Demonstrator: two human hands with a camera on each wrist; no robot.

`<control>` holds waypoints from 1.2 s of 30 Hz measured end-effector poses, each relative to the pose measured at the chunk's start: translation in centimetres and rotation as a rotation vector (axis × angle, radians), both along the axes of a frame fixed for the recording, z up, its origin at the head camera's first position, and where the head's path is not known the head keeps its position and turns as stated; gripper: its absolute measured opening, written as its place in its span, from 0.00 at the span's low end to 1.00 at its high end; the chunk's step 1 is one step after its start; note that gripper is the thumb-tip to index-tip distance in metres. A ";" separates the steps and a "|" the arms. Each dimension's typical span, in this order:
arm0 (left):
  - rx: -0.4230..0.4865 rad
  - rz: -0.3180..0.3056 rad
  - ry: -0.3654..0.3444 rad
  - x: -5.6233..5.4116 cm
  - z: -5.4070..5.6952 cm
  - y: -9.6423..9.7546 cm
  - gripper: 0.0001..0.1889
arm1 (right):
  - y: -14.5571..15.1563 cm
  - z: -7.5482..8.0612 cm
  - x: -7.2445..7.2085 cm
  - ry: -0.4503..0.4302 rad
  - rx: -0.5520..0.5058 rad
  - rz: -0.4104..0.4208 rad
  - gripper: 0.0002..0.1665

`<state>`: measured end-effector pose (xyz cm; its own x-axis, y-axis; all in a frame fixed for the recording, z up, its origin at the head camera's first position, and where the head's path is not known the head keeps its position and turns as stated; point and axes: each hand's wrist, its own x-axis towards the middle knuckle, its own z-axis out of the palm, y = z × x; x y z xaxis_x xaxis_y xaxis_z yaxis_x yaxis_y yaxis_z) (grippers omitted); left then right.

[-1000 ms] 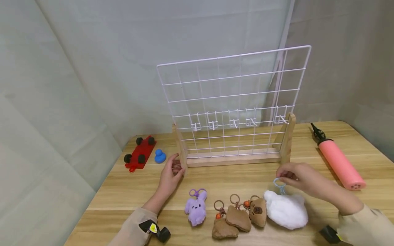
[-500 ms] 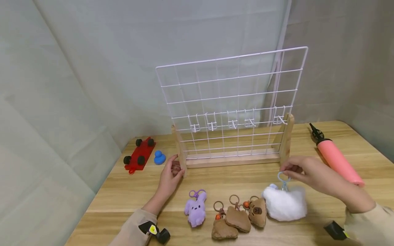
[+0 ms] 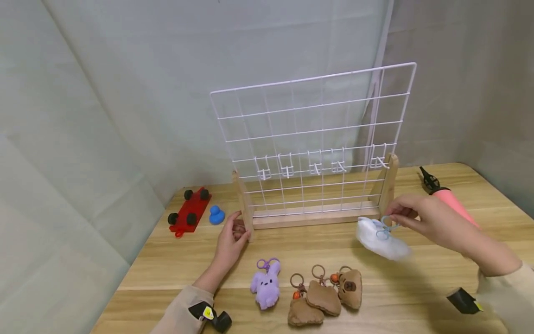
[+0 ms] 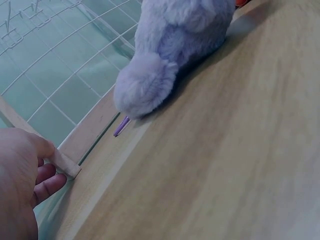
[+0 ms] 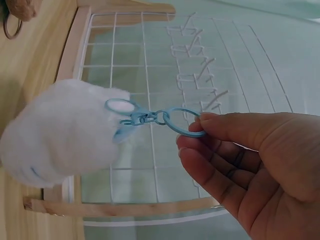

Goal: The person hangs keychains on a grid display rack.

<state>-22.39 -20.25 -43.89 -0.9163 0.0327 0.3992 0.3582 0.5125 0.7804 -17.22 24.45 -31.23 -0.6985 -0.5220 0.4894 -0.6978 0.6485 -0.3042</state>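
Note:
My right hand [image 3: 431, 220] pinches the light-blue ring [image 5: 185, 122] of a white plush keychain [image 3: 381, 239] between thumb and fingers. The plush is off the table, near the right foot of a white wire grid rack [image 3: 321, 127]. My left hand [image 3: 229, 239] holds the rack's left wooden leg [image 3: 245, 204], its thumb in front; part of its fingers is hidden behind the wood. In front of the rack lie a purple plush keychain [image 3: 266, 286] and three brown plush keychains [image 3: 306, 311], one with a bear face. Several white hooks [image 3: 315, 168] hang in a row on the grid.
An upside-down red toy car [image 3: 192, 211] and a blue toy duck [image 3: 216, 215] lie left of the rack. A pink hand pump [image 3: 454, 206] lies to the right, partly behind my right arm. Pale curtains [image 3: 292, 41] stand behind the table.
My right hand has lifted the white plush keychain from beside the brown ones and moved it up and towards the rack. My left hand stays on the rack's leg.

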 end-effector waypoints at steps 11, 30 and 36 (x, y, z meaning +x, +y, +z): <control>0.004 0.011 -0.023 -0.2 0.0 -0.1 0.32 | 0.5 2.2 -0.6 0.079 0.073 -0.091 0.17; -0.015 -0.005 0.022 0.0 0.1 0.0 0.30 | 0.6 5.0 -2.4 0.105 -0.006 -0.157 0.14; -0.015 0.000 -0.004 0.1 0.1 0.0 0.31 | 0.6 5.7 -3.1 0.070 -0.067 -0.208 0.12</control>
<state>-22.29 -20.24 -43.81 -0.9178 0.0386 0.3952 0.3554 0.5238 0.7742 -20.35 25.08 -25.56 -0.7510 -0.3354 0.5688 -0.5721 0.7606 -0.3069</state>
